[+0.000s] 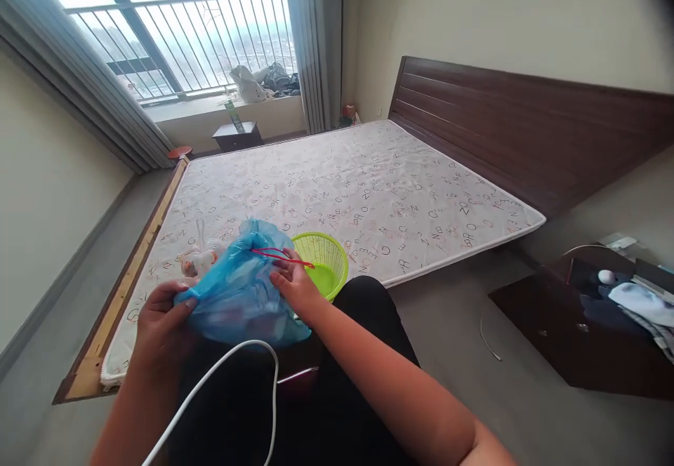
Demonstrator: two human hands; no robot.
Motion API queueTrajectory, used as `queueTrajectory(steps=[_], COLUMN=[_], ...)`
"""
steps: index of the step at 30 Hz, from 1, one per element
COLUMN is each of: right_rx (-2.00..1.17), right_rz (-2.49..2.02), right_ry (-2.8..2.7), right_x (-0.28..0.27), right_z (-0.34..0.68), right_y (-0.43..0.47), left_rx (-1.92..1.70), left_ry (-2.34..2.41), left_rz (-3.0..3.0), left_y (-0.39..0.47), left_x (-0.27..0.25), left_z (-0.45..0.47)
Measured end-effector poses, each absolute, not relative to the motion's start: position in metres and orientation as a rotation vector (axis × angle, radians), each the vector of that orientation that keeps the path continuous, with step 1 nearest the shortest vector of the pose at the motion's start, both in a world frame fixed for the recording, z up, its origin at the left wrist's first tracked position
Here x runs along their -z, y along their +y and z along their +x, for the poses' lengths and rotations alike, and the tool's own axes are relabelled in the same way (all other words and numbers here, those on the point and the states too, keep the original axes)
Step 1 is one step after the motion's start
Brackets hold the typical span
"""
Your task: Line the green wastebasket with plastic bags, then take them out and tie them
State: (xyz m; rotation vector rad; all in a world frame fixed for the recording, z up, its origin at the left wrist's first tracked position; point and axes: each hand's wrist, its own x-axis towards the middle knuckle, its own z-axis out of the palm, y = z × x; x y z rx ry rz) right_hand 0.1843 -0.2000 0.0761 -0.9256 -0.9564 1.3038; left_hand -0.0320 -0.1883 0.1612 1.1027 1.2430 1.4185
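A translucent blue plastic bag (236, 297) with a red drawstring (274, 252) is held over my lap. My left hand (166, 311) pinches the bag's left edge between thumb and fingers. On the other side, my right hand (295, 280) has its fingers curled at the bag, beside the red drawstring. What lies inside the bag is too blurred to name. Just behind my right hand stands a bright green plastic basket (337, 262) at the mattress edge. A clear plastic bag with orange-brown contents (197, 259) lies on the mattress, partly hidden by the blue bag.
The letter-printed mattress (358, 192) fills the middle, against a dark wooden headboard (505, 115). A white cable (221, 361) loops across my lap. To the right is a dark cabinet (552, 318) with items on top. A small nightstand (236, 136) stands near the window.
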Motion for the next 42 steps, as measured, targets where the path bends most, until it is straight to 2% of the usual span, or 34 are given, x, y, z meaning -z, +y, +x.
queueTrajectory(steps=[2,4,8,11,15,20,27,32,36,39,42], right_rx=[-1.551,-1.650,-1.479,-1.376,-1.296,-1.172,-0.606,-0.817,-0.919,-0.863,-0.670], right_rz=[-0.760,-0.688,-0.787,-0.804,-0.832,-0.795,-1.160,-0.976,-0.949,-0.973,-1.040], right_ry=[-0.932,-0.960,-1.022,-1.049,-1.004,-0.901,-0.887,-1.156,-1.185,-1.248,-1.364], right_x=[-0.088,-0.094,-0.102,-0.110,-0.133,-0.180,-0.202,-0.192,-0.196,-0.208,-0.224], right_z=[0.159,0.141,0.124,0.118,0.116,0.158,0.226,0.213,0.217,0.228,0.234], right_y=[-0.197,-0.199,-0.210,-0.216,-0.213,-0.182,-0.178,-0.192,-0.189,-0.187,-0.187], left_rx=[-1.279,-1.163,-0.932,-0.989,-0.977,-1.053,-1.204,-1.098,-0.984,-0.995,-1.092], left_ry=[1.265,1.290,1.371,1.395,1.332,1.406,1.434,1.176,1.155,1.158,1.210], left_rz=[1.128,1.215,1.437,1.494,1.607,1.791,1.834,1.970,1.955,1.944,1.898], left_y=[-0.209,-0.223,-0.236,-0.237,-0.227,-0.201,-0.162,-0.164,-0.169,-0.175,-0.181], left_x=[-0.160,-0.161,-0.160,-0.156,-0.161,-0.201,-0.219,-0.210,-0.208,-0.216,-0.227], left_z=[-0.052,-0.075,-0.111,-0.110,-0.063,0.004,0.053,0.074,0.063,0.040,0.014])
